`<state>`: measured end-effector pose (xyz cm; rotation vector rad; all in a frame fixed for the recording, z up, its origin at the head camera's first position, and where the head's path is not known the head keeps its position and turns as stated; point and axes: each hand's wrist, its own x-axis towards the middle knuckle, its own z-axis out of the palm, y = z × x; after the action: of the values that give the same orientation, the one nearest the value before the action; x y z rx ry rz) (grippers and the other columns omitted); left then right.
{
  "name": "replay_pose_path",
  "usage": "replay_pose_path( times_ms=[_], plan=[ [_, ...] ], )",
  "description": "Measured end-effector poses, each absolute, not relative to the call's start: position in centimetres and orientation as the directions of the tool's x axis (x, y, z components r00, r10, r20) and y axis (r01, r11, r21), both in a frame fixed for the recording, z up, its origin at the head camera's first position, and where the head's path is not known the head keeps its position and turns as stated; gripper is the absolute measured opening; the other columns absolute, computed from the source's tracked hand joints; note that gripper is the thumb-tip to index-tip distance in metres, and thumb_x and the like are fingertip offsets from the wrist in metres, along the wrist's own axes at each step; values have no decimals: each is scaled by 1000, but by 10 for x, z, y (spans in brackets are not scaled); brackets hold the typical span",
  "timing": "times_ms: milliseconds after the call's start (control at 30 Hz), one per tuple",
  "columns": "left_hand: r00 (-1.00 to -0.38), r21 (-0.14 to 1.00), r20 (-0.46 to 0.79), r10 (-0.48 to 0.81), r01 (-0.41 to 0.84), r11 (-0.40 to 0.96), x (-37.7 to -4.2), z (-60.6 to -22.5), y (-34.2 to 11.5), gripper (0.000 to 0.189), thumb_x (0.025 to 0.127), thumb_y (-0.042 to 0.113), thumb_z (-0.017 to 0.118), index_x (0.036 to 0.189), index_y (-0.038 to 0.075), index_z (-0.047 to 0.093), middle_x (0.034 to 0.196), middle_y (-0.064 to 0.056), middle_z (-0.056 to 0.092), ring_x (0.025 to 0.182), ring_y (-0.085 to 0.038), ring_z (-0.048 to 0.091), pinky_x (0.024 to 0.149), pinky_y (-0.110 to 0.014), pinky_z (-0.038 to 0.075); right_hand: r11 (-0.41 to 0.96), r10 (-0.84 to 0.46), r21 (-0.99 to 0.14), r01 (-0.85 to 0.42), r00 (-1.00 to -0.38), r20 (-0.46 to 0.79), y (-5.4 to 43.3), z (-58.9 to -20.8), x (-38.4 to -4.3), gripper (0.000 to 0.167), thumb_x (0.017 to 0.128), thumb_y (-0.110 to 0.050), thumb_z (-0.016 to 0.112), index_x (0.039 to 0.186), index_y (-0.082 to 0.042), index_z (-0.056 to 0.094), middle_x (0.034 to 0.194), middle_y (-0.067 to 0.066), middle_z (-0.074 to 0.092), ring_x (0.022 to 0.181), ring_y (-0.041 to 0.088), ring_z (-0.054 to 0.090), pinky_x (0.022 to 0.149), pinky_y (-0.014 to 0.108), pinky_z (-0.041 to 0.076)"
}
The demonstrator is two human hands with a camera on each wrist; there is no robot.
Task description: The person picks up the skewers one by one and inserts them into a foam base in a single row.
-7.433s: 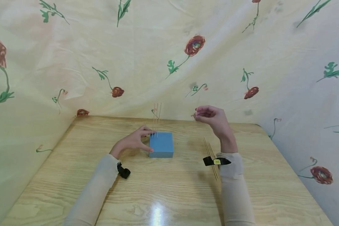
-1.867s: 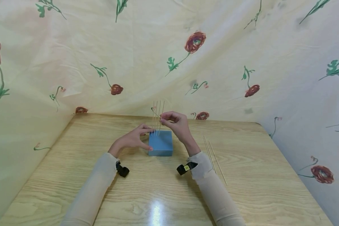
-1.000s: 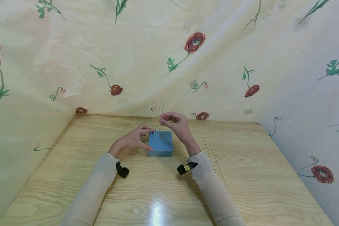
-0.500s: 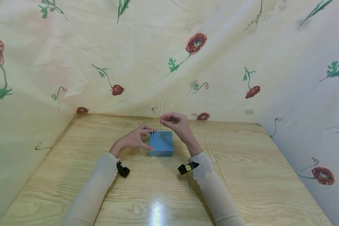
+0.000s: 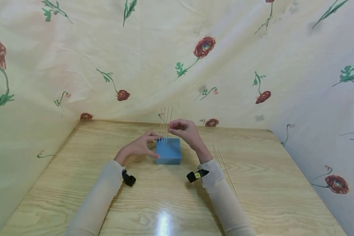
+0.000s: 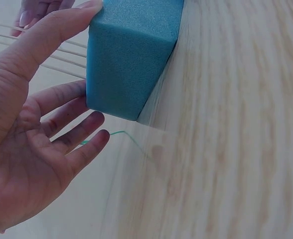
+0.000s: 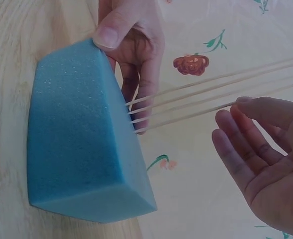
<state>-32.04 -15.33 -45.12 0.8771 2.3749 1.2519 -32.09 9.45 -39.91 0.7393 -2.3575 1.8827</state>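
Observation:
A blue foam block lies on the table with several thin wooden skewers standing in a row along its left side. My left hand holds the block from the left, thumb at the near corner and index finger toward the far one; its other fingers are spread behind in the left wrist view. My right hand pinches the rightmost skewer partway up between thumb and index finger. The lower end of that skewer meets the foam, and it leans slightly to the right.
Loose skewers lie on the wooden table beside my right forearm, which hides part of them. A flowered cloth hangs behind the table and along both sides.
Earlier my right hand held a skewer up at the right; it has come left to the block, where that skewer now stands beside the others. Over the last two seconds both hands stay nearly still.

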Motion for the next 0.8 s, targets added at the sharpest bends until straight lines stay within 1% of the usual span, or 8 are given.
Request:
replay_pose_path(
  times_ms=[167, 300, 433, 533, 700, 800],
  plan=[
    [-765, 824, 0, 644, 365, 433, -320, -453, -153, 90, 82, 33, 87, 157, 12, 41, 147, -12, 38, 138, -35, 39, 116, -58, 34, 186, -370, -918, -351, -890, 265, 102, -397, -322, 19, 93, -4, 74, 109, 6, 73, 110, 26, 71, 89, 13, 70, 81, 25, 58],
    [-763, 820, 0, 646, 370, 437, -321, -452, -154, 90, 83, 33, 87, 158, 12, 41, 148, -13, 37, 139, -36, 39, 115, -59, 34, 237, -390, -923, -304, -900, 196, 109, -393, -322, 20, 93, -5, 73, 112, 3, 73, 109, 24, 72, 89, 13, 70, 81, 26, 58],
    [-762, 817, -1, 648, 373, 440, -321, -452, -154, 91, 83, 33, 86, 158, 12, 39, 149, -14, 36, 139, -37, 39, 114, -60, 35, 307, -407, -911, -275, -903, 136, 120, -388, -320, 22, 94, -6, 73, 115, 1, 73, 111, 21, 72, 91, 13, 69, 85, 33, 59],
    [-763, 815, -3, 647, 374, 444, -321, -452, -154, 91, 83, 33, 86, 158, 12, 39, 149, -13, 36, 139, -36, 39, 114, -60, 35, 365, -426, -885, -288, -897, 116, 129, -386, -320, 23, 94, -6, 72, 116, -1, 73, 109, 18, 73, 92, 14, 69, 86, 35, 59],
    [-762, 815, -11, 648, 369, 447, -322, -453, -153, 91, 83, 32, 86, 159, 13, 39, 150, -13, 35, 140, -36, 38, 113, -59, 36, 457, -475, -823, -338, -875, 95, 150, -383, -320, 21, 95, -6, 72, 116, -1, 73, 104, 16, 74, 92, 19, 70, 80, 29, 58],
    [-760, 816, -13, 650, 368, 446, -323, -454, -153, 91, 83, 33, 87, 158, 12, 39, 150, -13, 35, 139, -36, 38, 113, -59, 36, 501, -504, -788, -358, -861, 70, 166, -381, -320, 22, 95, -6, 72, 116, -1, 73, 102, 16, 73, 91, 23, 70, 80, 32, 58]
  ],
)
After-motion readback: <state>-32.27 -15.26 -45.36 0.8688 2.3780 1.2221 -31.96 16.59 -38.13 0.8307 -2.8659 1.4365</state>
